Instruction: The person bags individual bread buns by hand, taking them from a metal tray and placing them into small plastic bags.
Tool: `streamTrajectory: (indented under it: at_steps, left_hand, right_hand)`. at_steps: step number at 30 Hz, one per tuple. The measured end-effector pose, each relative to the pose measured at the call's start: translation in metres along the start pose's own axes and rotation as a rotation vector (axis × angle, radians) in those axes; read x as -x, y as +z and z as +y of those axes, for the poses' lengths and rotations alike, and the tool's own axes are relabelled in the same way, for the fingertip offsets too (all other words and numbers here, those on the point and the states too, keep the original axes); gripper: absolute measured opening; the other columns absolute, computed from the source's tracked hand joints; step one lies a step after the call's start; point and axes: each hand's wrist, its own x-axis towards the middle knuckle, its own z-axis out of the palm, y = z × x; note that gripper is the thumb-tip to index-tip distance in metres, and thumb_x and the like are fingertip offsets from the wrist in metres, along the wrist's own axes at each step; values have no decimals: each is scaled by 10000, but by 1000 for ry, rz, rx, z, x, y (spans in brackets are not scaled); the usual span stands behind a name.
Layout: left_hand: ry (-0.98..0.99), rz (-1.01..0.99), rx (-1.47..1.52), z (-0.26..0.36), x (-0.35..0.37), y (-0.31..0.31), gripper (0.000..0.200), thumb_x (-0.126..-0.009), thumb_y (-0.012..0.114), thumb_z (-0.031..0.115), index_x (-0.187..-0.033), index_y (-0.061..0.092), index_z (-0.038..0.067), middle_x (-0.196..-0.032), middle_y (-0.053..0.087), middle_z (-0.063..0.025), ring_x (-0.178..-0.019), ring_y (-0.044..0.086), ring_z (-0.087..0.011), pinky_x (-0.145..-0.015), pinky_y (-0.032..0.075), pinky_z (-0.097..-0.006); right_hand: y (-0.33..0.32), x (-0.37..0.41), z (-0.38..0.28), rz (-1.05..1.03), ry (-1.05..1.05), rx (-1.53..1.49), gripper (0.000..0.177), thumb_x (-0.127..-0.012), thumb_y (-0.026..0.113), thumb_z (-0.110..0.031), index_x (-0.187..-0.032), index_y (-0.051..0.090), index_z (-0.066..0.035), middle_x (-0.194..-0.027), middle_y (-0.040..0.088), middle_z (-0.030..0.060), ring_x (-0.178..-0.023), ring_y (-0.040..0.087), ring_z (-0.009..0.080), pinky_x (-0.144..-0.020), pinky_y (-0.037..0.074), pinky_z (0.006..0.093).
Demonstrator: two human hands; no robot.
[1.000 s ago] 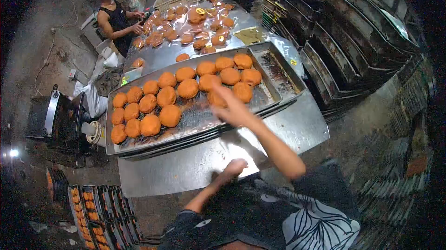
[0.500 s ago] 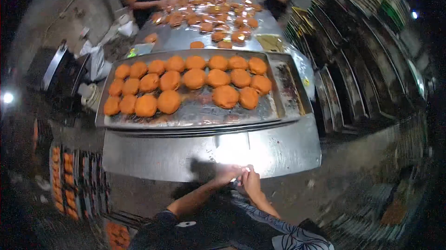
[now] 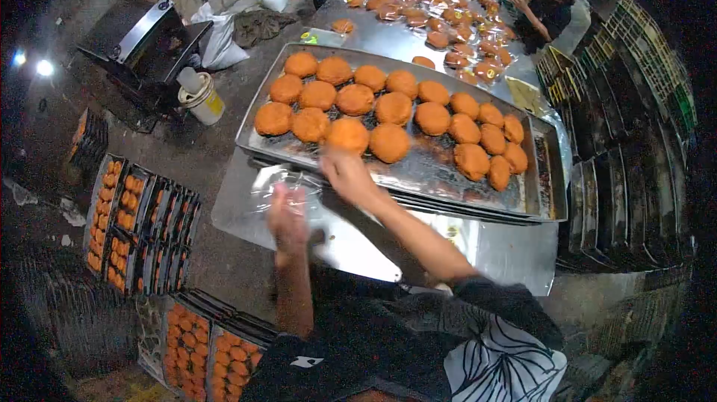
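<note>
My left hand (image 3: 287,221) holds up a clear plastic bag (image 3: 278,187) over the near edge of the steel table (image 3: 351,249). My right hand (image 3: 348,175) reaches onto the big metal tray (image 3: 426,172), with its fingers at the near edge of an orange bun (image 3: 348,133) in the front row. Motion blur hides whether the fingers have closed on that bun. Several more round orange buns (image 3: 393,108) lie in rows across the tray.
Wrapped buns (image 3: 448,17) cover the far end of the table, where two other people (image 3: 549,10) work. Crates of buns (image 3: 138,230) stand on the floor at left. Empty trays (image 3: 620,185) are stacked at right. A black machine (image 3: 142,39) and a white bucket (image 3: 200,99) stand at upper left.
Both hands were together at the table's near edge. Now the left hand holds up a bag and the right has reached to the tray's front row. The view has swung left.
</note>
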Motion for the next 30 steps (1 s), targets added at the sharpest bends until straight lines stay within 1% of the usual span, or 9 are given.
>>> streamTrajectory:
  at_steps: [2,5,12,15,21,24,26,28,30]
  left_hand:
    - [178,94,51,15,-14,-18,281,-866,428,231,-1037,460,11,-878,490,-85,-879,491,-199,-799,426,-339]
    - [225,233,51,55,-21,-8,384,-850,439,197,-1184,358,26,-995,450,-91,-977,451,-215,-849,412,-398]
    - [310,321,345,65,-53,1,533,-789,461,159,-1263,259,20,-1120,417,-110,-1099,397,-288,-928,307,-535]
    - [264,-169,204,12,-47,40,598,-749,460,109,-1289,211,41,-1190,408,-160,-1119,390,-314,-944,311,-480]
    - [-204,-511,214,-57,-7,89,514,-798,408,126,-1277,227,84,-1153,424,-195,-1102,412,-295,-895,376,-415]
    - [807,-568,-531,-127,20,69,433,-825,418,192,-1220,302,57,-1139,434,-190,-1057,439,-269,-892,384,-379]
    - [-308,-519,-105,-107,32,100,374,-816,460,166,-1152,368,30,-1075,466,-161,-968,474,-231,-794,420,-351]
    - [1065,-863,-1005,-127,36,102,321,-803,486,144,-1085,428,2,-934,519,-108,-846,516,-179,-673,440,-293]
    - [271,-1235,-1171,-145,80,106,303,-765,543,173,-1017,485,14,-822,545,-72,-729,525,-155,-638,437,-265]
  right_hand:
    - [36,-74,29,395,-239,666,507,-753,545,-216,-1200,383,-43,-1173,400,229,-958,463,383,-847,374,435]
    - [66,-104,81,-17,-12,784,522,-744,552,-274,-1191,401,-50,-1134,421,243,-945,460,406,-844,373,456]
    - [-21,-15,9,355,-137,302,570,-604,663,-171,-1132,482,-57,-997,547,145,-924,508,303,-751,417,391]
    - [-26,13,-46,429,-458,505,701,-527,687,-130,-1172,434,-25,-1010,542,97,-937,490,274,-788,380,376]
    - [-43,85,-44,617,-91,300,779,-561,672,-143,-1223,321,70,-953,557,123,-891,516,279,-760,421,349]
    - [-52,90,-29,826,-39,229,769,-562,705,-233,-1205,367,18,-962,531,153,-883,525,287,-720,445,374]
    - [-57,130,-18,881,73,254,770,-572,698,-186,-1232,341,-18,-963,530,159,-876,519,291,-738,439,369]
    - [-78,154,-5,900,210,245,663,-593,699,-163,-1187,416,-88,-949,522,143,-920,507,279,-751,433,358]
    - [-133,174,64,694,329,-96,229,-682,654,-202,-817,631,-19,-640,584,100,-598,563,213,-567,458,286]
